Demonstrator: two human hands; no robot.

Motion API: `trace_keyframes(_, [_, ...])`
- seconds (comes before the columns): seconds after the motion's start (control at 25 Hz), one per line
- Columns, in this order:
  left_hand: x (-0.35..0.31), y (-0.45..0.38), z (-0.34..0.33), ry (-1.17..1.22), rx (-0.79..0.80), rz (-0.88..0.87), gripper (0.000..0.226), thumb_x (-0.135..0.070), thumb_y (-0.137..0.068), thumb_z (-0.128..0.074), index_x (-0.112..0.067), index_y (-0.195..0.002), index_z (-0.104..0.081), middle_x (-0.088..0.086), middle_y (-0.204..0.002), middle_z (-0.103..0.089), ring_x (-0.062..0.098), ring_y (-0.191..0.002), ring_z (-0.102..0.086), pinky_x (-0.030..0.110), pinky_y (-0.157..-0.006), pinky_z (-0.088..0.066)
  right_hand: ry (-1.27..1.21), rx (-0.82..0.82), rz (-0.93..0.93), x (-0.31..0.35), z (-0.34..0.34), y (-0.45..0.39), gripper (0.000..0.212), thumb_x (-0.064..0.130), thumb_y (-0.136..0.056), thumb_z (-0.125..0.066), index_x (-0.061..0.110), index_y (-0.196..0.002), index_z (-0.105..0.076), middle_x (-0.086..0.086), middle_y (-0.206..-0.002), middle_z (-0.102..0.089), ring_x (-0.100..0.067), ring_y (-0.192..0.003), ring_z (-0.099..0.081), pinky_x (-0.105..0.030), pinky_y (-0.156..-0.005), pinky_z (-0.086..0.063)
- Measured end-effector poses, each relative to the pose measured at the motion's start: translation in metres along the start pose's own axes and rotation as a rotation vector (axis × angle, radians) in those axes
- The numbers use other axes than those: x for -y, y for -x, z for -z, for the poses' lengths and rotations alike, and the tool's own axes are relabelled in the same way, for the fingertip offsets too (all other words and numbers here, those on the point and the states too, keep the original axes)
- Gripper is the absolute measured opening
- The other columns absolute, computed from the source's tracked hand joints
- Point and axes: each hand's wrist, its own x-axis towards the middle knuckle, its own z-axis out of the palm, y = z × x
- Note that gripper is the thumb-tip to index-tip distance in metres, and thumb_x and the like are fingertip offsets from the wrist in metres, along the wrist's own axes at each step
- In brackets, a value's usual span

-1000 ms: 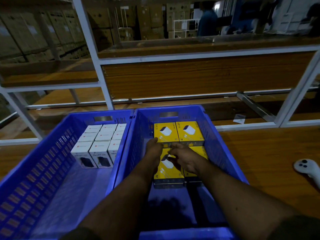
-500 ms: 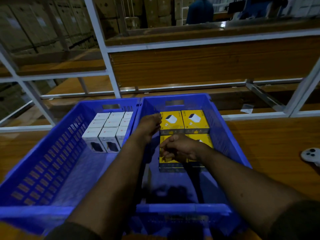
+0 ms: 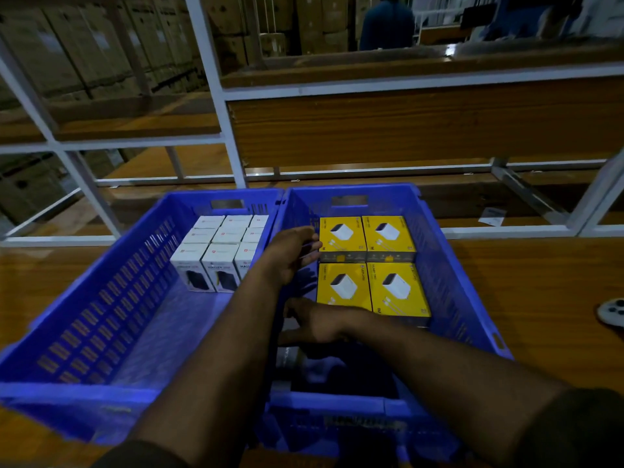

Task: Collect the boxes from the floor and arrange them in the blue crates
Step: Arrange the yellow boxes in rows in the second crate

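Two blue crates stand side by side on a wooden shelf. The left crate [image 3: 101, 298] holds several white boxes [image 3: 219, 255] packed upright at its far end. In the right crate [image 3: 452, 265], several yellow boxes [image 3: 371, 265] lie flat in a square block at the far right. My left hand [image 3: 293, 251] hovers by this crate's left wall, its relaxed fingers reaching to the left edge of the far yellow box. My right hand [image 3: 314, 322] lies low inside the crate, just left of the near yellow boxes, with fingers pointing left and nothing held.
A white metal rack frame [image 3: 223, 130] and wooden boards rise behind the crates. A white controller [image 3: 611, 315] lies on the shelf at the right edge, and a paper slip [image 3: 493, 216] lies farther back. A person [image 3: 386, 25] stands among stacked cartons in the background.
Both hands have come off the near yellow boxes. My right hand slid left and toward me; my left hand drew back beside the crate's left wall.
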Motion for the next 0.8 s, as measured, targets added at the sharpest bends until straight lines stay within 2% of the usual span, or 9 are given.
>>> trace_keyframes(0.12, [-0.001,-0.005,-0.001,0.013,-0.007,0.012,0.016,-0.018,-0.101,-0.054,-0.009,-0.114,-0.055,0.008,-0.104,-0.062,0.021,-0.098,-0.063,0.036,-0.09,-0.052,-0.049,0.012,-0.055,0.004,0.002,0.003,0.037,0.047,-0.084,-0.068,0.021,-0.104,-0.051,-0.015,-0.116,-0.06,-0.02,-0.091,-0.056,-0.033,-0.077,-0.048])
trace_keyframes(0.24, [-0.001,-0.005,-0.003,-0.002,-0.008,0.01,0.02,-0.018,-0.101,-0.054,-0.008,-0.118,-0.056,0.008,-0.102,-0.062,0.02,-0.096,-0.063,0.036,-0.087,-0.055,-0.088,-0.063,-0.071,0.005,0.006,0.0,0.016,0.025,-0.084,-0.071,0.016,-0.084,-0.058,-0.011,-0.094,-0.065,-0.023,-0.084,-0.059,-0.033,-0.072,-0.047])
trace_keyframes(0.32, [-0.001,-0.005,-0.004,-0.034,-0.011,0.013,0.032,-0.019,-0.1,-0.056,-0.005,-0.128,-0.054,0.009,-0.104,-0.062,0.019,-0.092,-0.064,0.033,-0.079,-0.057,-0.135,-0.118,-0.117,0.003,0.016,0.002,0.019,0.014,-0.082,-0.071,0.017,-0.069,-0.058,-0.006,-0.076,-0.062,-0.019,-0.069,-0.057,-0.028,-0.062,-0.045])
trace_keyframes(0.44, [0.001,-0.004,-0.004,-0.074,-0.012,0.014,0.033,-0.02,-0.099,-0.056,-0.003,-0.128,-0.055,0.011,-0.101,-0.063,0.02,-0.081,-0.063,0.031,-0.068,-0.053,-0.432,-0.223,-0.228,-0.011,0.047,0.013,0.017,0.0,-0.081,-0.065,0.012,-0.07,-0.06,-0.007,-0.067,-0.054,-0.013,-0.047,-0.044,-0.017,-0.043,-0.034])
trace_keyframes(0.48, [0.001,-0.004,-0.004,-0.079,-0.022,0.016,0.029,-0.02,-0.099,-0.056,-0.004,-0.123,-0.057,0.012,-0.099,-0.063,0.021,-0.079,-0.061,0.032,-0.066,-0.051,-0.519,-0.268,-0.256,-0.017,0.059,0.019,0.016,-0.001,-0.082,-0.063,0.012,-0.073,-0.061,-0.007,-0.069,-0.054,-0.012,-0.048,-0.043,-0.015,-0.04,-0.031])
trace_keyframes(0.56, [0.002,-0.005,-0.004,-0.159,-0.047,0.009,0.021,-0.025,-0.096,-0.061,-0.009,-0.11,-0.065,0.013,-0.104,-0.066,0.024,-0.088,-0.061,0.038,-0.073,-0.053,-0.658,-0.392,-0.302,-0.03,0.08,0.029,0.014,0.001,-0.084,-0.059,0.014,-0.082,-0.063,-0.004,-0.074,-0.055,-0.013,-0.059,-0.044,-0.015,-0.037,-0.03])
trace_keyframes(0.64, [0.003,-0.006,-0.002,-0.249,-0.04,0.015,0.032,-0.03,-0.092,-0.067,-0.006,-0.114,-0.068,0.014,-0.117,-0.067,0.028,-0.099,-0.063,0.043,-0.081,-0.053,-0.849,-0.537,-0.31,-0.041,0.094,0.032,0.019,-0.002,-0.086,-0.055,0.013,-0.088,-0.065,-0.003,-0.077,-0.055,-0.015,-0.066,-0.045,-0.019,-0.041,-0.037])
trace_keyframes(0.68, [0.004,-0.005,-0.003,-0.273,-0.014,0.035,0.04,-0.032,-0.09,-0.07,-0.004,-0.12,-0.066,0.014,-0.122,-0.067,0.031,-0.105,-0.065,0.043,-0.084,-0.053,-0.962,-0.599,-0.299,-0.046,0.099,0.032,0.02,-0.003,-0.087,-0.053,0.013,-0.09,-0.066,-0.003,-0.08,-0.056,-0.017,-0.069,-0.047,-0.023,-0.049,-0.042])
trace_keyframes(0.8, [0.004,0.005,-0.007,-0.34,0.07,0.103,0.07,-0.043,-0.076,-0.082,-0.004,-0.13,-0.062,0.013,-0.128,-0.064,0.037,-0.118,-0.061,0.047,-0.095,-0.052,-1.156,-0.709,-0.28,-0.053,0.106,0.029,0.022,0.0,-0.089,-0.052,0.016,-0.085,-0.067,-0.004,-0.084,-0.059,-0.023,-0.074,-0.052,-0.032,-0.064,-0.045])
